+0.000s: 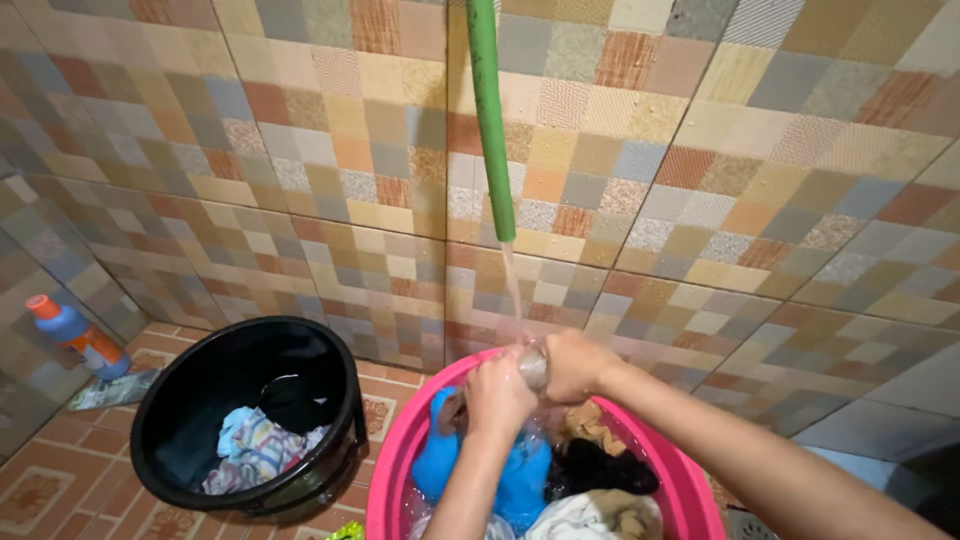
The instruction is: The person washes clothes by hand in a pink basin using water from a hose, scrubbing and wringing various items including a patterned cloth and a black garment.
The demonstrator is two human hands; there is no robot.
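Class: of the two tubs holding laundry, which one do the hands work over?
The pink basin, under both hands and the hose water; the black bucket stands aside, untouched.

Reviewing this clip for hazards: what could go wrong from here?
Water from the green hose hits the small cloth gripped by the left hand and right hand, so it may splash past the pink basin onto the tiled floor, making it slippery. The basin, already full of laundry, could overflow.
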